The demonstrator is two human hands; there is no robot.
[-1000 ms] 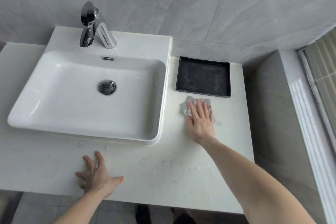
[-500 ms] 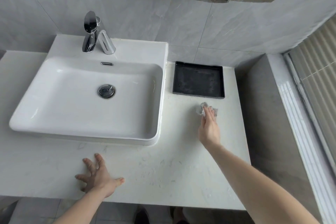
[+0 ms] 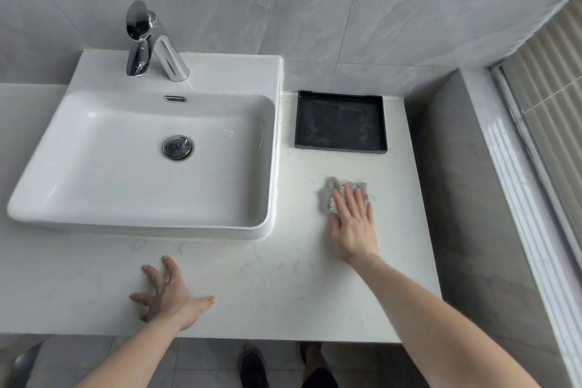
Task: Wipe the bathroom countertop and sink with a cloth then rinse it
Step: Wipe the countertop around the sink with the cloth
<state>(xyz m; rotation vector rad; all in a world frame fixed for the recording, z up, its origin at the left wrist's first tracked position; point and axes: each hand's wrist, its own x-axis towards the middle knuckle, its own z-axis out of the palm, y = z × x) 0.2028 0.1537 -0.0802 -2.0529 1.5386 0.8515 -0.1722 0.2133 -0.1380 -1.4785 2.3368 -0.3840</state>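
Wiping is the step in hand, judging by the right hand (image 3: 354,227) lying flat with straight fingers on a small grey cloth (image 3: 330,195) on the white table (image 3: 283,293) to the right of the sink (image 3: 148,164). To do it well, I would keep the palm low and the pressure even, so the cloth slides as one pad instead of bunching, and work in overlapping strokes from the black tray (image 3: 340,121) toward the front edge of the table. Fine hairs and specks show on the table right of the sink and in front of it, so those strips likely need passes yet. The tray sits just right of the sink's back corner, against the wall; going right up to its near edge without knocking it would be wise.

Cloth and hand are touching: the cloth lies under the fingers, its crumpled edge showing beyond the fingertips and to their left, on the sink side. It sits between the tray and the front edge, apart from the tray and well right of the sink's right wall.

Spread wide and holding nothing, the left hand (image 3: 171,296) presses its fingertips on the table just in front of the sink, most likely as a brace. The faucet (image 3: 141,41) at the back of the sink shows no water running; sink wiping and rinsing appear not yet done
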